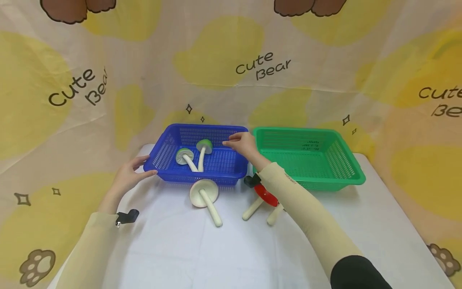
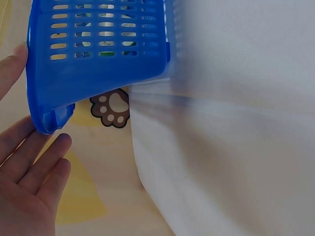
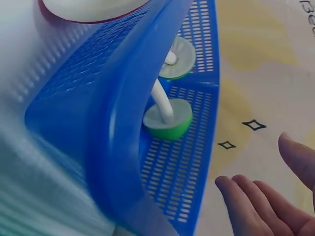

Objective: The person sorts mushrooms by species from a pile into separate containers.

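Observation:
My left hand [image 1: 126,176] rests its fingertips and thumb against the left corner of a blue basket [image 1: 202,176]; in the left wrist view the fingers [image 2: 47,169] are nearly straight at the rim. Inside the basket lie two green-capped toy mushrooms [image 1: 204,145] [image 3: 170,125], stems toward its front wall. Above the basket's right side, my right hand [image 1: 245,145] holds nothing, its fingers extended. Just in front of the basket, a toy mushroom with a pale underside [image 1: 204,192] lies on the table. A red-capped mushroom [image 1: 266,196] is partly hidden beneath my right forearm.
A green basket [image 1: 355,176] stands right of the blue one and holds nothing visible. Another pale stem [image 1: 275,215] shows beside the red cap, its top hidden by the sleeve. A white cloth [image 1: 173,257] covers the table; a printed curtain [image 1: 216,52] hangs behind.

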Available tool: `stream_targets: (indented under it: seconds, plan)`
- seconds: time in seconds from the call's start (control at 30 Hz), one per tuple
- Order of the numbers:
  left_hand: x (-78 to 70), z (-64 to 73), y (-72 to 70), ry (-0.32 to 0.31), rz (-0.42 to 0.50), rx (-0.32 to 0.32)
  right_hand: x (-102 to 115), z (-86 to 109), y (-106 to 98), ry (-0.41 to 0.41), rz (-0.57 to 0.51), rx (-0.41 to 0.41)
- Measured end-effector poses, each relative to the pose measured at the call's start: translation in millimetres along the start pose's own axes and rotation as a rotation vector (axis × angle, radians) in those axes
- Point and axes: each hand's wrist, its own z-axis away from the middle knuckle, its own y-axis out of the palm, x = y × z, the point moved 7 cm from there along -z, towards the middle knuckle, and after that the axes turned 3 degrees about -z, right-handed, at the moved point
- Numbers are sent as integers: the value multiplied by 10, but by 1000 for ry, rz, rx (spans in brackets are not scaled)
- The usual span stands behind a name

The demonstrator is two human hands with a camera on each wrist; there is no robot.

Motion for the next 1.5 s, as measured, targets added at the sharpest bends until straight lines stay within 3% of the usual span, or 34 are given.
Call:
stream_targets:
  seconds: [0.27, 0.57, 0.8, 1.1, 1.5]
  plan:
    - [20, 4, 9, -8, -17, 3, -55, 337, -268, -49, 26, 32]
    - [8, 6, 18, 20, -15, -2, -347, 695, -645, -77, 0, 79]
    - [29, 9, 20, 2, -29, 4, -542, 967, -1023, -126, 99, 36]
    - [13, -2, -2, 14, -26, -7, -917, 1179, -1602, -161, 229, 30]
    - [31, 2, 14, 3, -32, -2, -1215, 1528, -2280, -105, 378, 5]
